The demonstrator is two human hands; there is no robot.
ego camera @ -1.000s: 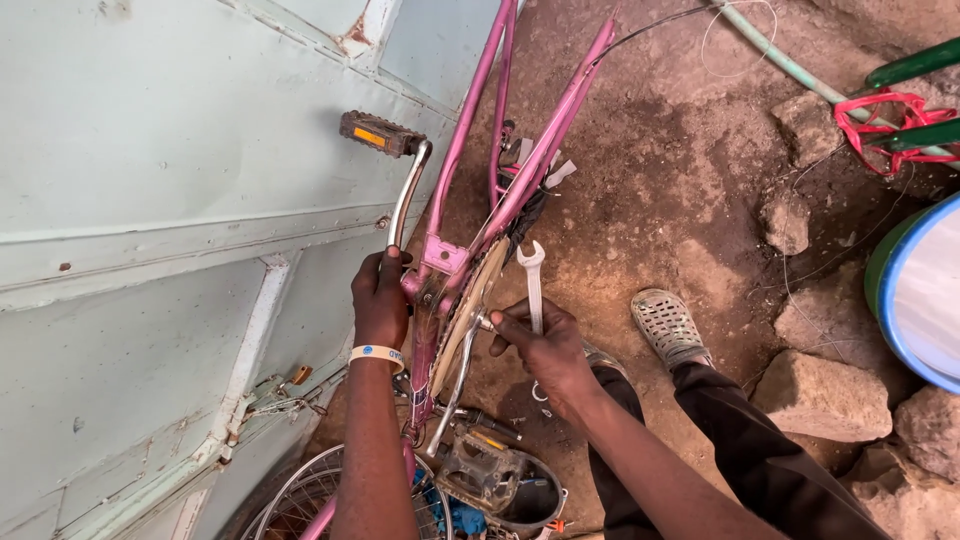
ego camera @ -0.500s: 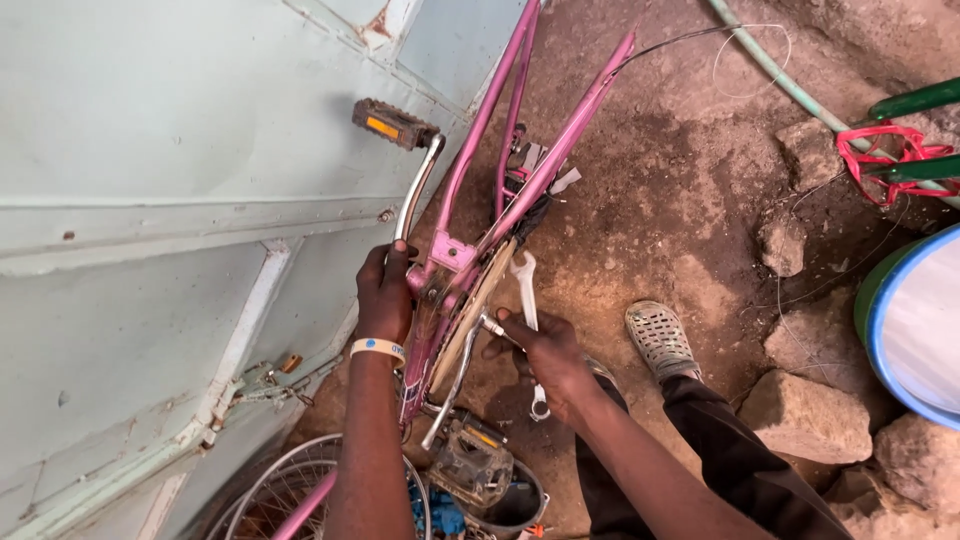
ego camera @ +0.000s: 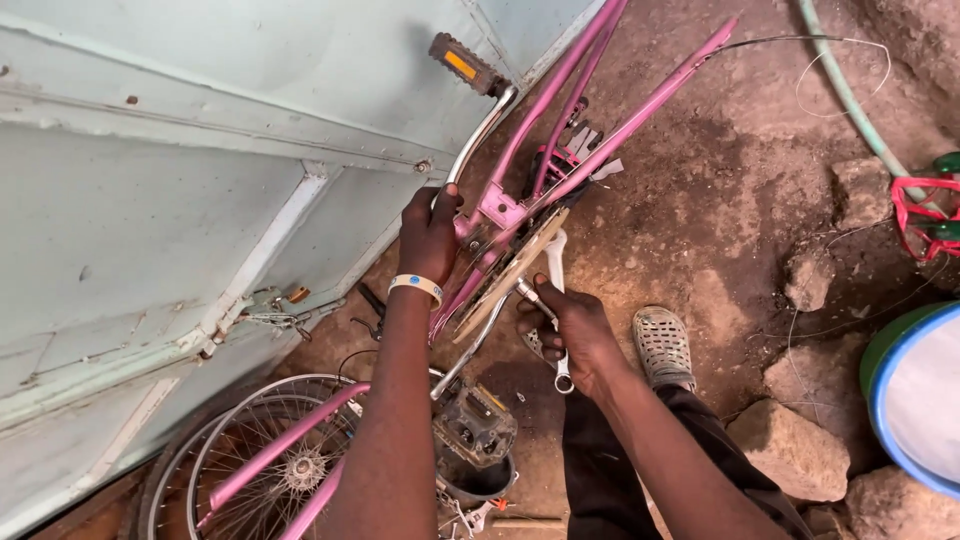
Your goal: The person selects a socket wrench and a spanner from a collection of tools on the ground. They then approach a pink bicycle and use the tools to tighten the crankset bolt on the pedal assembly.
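Left hand (ego camera: 430, 235) fingers wrap the pink bicycle frame (ego camera: 560, 150) at its crank. Beside it, right hand (ego camera: 575, 330) fingers clench a spanner (ego camera: 553, 300). Frame likely stiff, heavy; best gripped by its tubes.

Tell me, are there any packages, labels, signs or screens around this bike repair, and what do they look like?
No packages, signs or screens show.
Wristband: on the left hand's wrist, by the pink bicycle frame; a thin white band with a small blue spot, like a tag.
Pedal reflector: an orange strip on the dark pedal near the pale green door.
The right hand holds a silver spanner, with no label visible.
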